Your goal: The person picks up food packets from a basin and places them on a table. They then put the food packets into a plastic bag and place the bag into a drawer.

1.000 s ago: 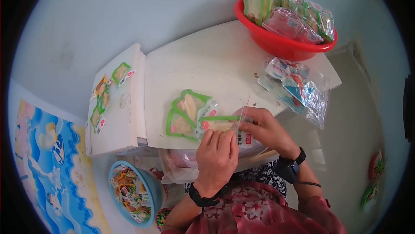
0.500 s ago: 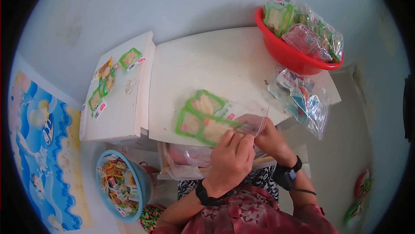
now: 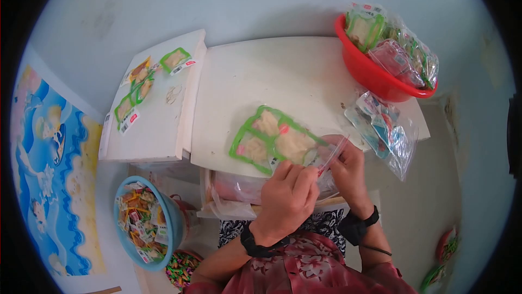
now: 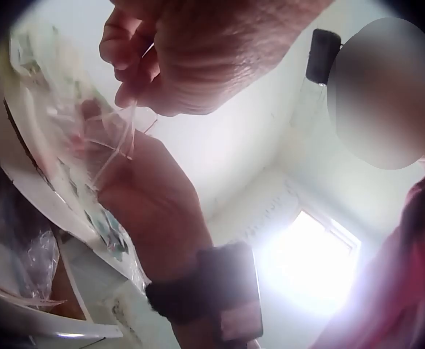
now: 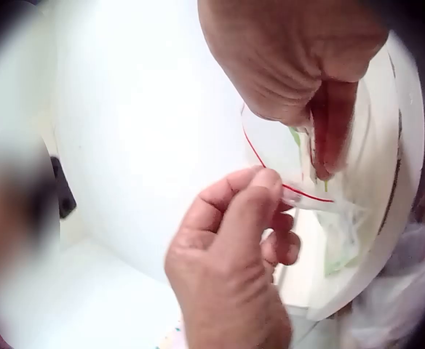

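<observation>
On the white table's front part, several green-edged food packets (image 3: 293, 146) with pale contents lie fanned together, their right end in a clear zip bag (image 3: 333, 158) with a red line along its mouth. My left hand (image 3: 291, 196) pinches the edge of the bag's mouth between thumb and fingers, seen also in the right wrist view beside the red line (image 5: 307, 195). Fingers of my right hand (image 3: 350, 174) reach inside the mouth and grip a packet's end. Through the clear plastic they show in the left wrist view; the packet end is mostly hidden.
A red basin (image 3: 370, 74) of packets stands at the table's (image 3: 244, 71) back right, with clear printed bags (image 3: 383, 131) before it. More packets lie on a raised white surface (image 3: 163, 93) at left. Below are a blue tub (image 3: 175, 229) of packets and an open drawer (image 3: 205, 185).
The packets have shifted and spread flatter on the table, their ends further into the bag. Both hands have turned slightly with the bag's mouth. The head view has also shifted.
</observation>
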Available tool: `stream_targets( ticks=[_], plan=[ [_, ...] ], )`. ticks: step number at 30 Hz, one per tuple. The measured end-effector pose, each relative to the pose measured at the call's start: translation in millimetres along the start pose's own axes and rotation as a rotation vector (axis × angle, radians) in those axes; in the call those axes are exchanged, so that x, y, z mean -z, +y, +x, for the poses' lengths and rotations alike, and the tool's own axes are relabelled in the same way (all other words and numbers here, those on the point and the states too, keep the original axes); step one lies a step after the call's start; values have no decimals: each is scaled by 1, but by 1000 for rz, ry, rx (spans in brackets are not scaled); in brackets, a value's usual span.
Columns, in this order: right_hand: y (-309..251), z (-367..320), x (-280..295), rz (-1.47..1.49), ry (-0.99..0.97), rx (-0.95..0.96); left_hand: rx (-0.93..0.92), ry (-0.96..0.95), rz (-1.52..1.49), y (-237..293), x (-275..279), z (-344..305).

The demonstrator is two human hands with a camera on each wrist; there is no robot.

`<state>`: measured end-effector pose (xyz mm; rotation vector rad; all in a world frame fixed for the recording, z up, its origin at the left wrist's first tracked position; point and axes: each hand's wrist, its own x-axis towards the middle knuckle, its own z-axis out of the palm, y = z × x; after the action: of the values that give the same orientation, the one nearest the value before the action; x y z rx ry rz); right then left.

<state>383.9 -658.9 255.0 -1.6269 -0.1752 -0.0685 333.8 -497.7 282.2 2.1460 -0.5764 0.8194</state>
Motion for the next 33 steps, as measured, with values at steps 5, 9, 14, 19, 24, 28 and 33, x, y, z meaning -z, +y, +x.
stream_targets(
  ticks=[5, 9, 14, 19, 24, 28, 33],
  plan=[
    [-11, 17, -4, -170, -273, 24, -47, -14, 3, 7, -6, 3],
    [-5, 34, -18, -93, -390, -45, -53, -26, 0, 9, -7, 4],
    [12, 50, -27, -68, -561, -78, -43, -14, -26, 2, -7, 3],
    [-8, 44, -20, -46, -542, 67, -9, -30, -55, -7, -3, -1],
    [-16, 31, -3, 78, -462, -222, 16, -46, -89, -11, 1, -5],
    [3, 28, -6, -264, -388, 91, 14, -56, -104, -5, -2, -2],
    [-5, 30, -15, -63, -277, -48, -17, -87, -91, -5, -1, 0]
  ],
)
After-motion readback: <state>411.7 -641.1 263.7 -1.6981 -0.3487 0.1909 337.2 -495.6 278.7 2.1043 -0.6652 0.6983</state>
